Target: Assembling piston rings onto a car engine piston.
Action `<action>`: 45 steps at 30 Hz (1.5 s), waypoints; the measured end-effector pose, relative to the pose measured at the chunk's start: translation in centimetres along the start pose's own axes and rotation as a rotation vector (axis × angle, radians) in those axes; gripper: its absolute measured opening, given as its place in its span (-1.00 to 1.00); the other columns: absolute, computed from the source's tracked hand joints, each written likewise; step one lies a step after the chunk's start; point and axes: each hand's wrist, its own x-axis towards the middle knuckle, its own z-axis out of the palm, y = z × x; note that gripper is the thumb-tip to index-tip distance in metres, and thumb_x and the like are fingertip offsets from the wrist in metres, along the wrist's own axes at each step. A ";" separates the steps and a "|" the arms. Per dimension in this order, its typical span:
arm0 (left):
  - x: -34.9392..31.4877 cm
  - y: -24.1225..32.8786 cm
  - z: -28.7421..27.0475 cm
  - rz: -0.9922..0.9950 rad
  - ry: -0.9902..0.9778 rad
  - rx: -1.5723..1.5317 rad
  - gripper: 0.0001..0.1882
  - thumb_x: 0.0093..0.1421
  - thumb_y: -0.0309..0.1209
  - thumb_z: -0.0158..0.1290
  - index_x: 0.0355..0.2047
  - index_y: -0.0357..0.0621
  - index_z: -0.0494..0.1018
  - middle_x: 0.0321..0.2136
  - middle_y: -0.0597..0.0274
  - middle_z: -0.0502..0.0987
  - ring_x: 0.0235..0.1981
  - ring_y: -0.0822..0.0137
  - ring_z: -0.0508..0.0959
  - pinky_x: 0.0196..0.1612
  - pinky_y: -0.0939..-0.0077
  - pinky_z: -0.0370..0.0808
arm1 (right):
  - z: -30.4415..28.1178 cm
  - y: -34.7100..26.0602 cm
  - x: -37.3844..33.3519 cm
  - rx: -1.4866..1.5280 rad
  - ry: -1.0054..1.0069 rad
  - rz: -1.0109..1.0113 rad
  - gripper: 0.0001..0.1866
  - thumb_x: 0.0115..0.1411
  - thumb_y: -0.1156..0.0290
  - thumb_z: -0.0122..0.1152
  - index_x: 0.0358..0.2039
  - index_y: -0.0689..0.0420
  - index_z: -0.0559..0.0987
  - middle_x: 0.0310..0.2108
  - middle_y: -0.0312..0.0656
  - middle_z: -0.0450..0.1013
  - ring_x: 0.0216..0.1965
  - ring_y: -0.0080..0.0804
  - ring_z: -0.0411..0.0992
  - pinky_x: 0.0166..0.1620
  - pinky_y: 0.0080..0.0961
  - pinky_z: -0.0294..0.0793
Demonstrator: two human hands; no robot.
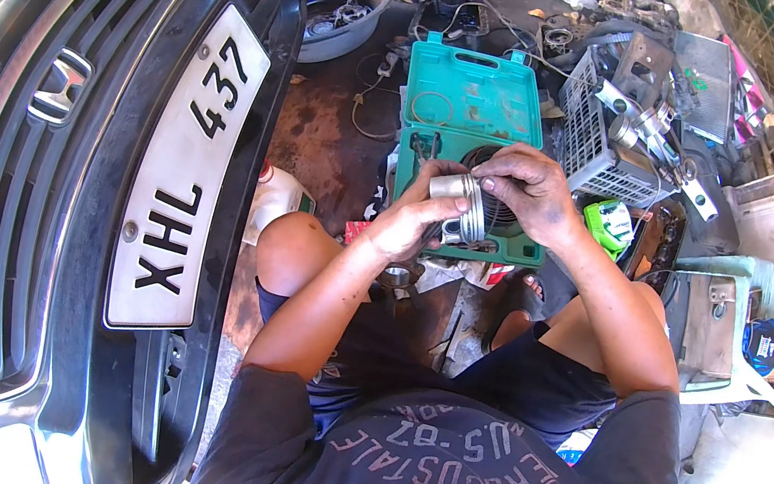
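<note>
A silver engine piston [472,219] is held above an open green tool case [532,253], its grooved end toward the right. My left hand [398,222] is wrapped around its body from the left, with the thumb lying along the near side. At the grooved edge, my right hand [528,196] pinches with thumb and fingertips; whether a thin ring is between them is too small to tell. Dark coiled rings [505,212] lie in the case behind the piston, partly covered by my right hand. The raised case lid [480,100] leans away from me.
A black car front [77,315] fills the left side. Beyond it sits a grey basin [353,39] with metal parts. To the right, a grey crate [581,136] carries pistons with connecting rods [658,128]. A white jug [281,197] stands by my left knee, a pale green chair [722,270] at right.
</note>
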 end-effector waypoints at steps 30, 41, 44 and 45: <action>-0.3 0.0 0.0 0.149 0.015 0.304 -0.19 -0.12 -0.35 0.25 0.08 -0.29 0.07 -0.18 0.07 0.39 -0.16 0.30 0.44 -0.09 0.42 0.43 | 0.2 -0.4 0.3 -0.043 0.013 -0.090 -0.90 0.05 0.59 0.23 -0.38 0.15 0.57 -0.39 -0.21 0.49 -0.31 -0.35 0.49 -0.24 -0.48 0.45; -0.6 0.5 0.4 -0.075 -0.098 -0.193 -0.36 -0.05 -0.09 0.05 0.02 -0.10 0.21 -0.26 0.18 0.46 -0.48 0.38 0.53 -0.68 0.64 0.41 | -0.3 -0.7 0.6 0.102 -0.128 0.201 -0.94 0.15 0.55 0.16 -0.34 0.21 0.50 -0.42 -0.31 0.43 -0.37 -0.59 0.36 -0.26 -0.60 0.37; -0.6 0.7 0.5 -0.130 -0.116 -0.254 -0.38 -0.04 -0.04 0.00 -0.02 -0.12 0.27 -0.36 0.13 0.50 -0.60 0.37 0.51 -0.74 0.66 0.33 | -0.3 -0.4 0.6 0.236 -0.161 0.301 -0.93 0.17 0.57 0.13 -0.32 0.22 0.46 -0.43 -0.40 0.38 -0.39 -0.67 0.27 -0.28 -0.67 0.31; -0.7 0.9 0.4 -0.164 -0.142 -0.290 -0.39 -0.03 -0.02 -0.02 -0.04 -0.14 0.30 -0.41 0.11 0.52 -0.64 0.36 0.49 -0.76 0.66 0.29 | -0.3 -0.1 0.5 0.273 -0.173 0.330 -0.92 0.17 0.57 0.13 -0.30 0.22 0.47 -0.41 -0.40 0.39 -0.37 -0.68 0.29 -0.27 -0.67 0.33</action>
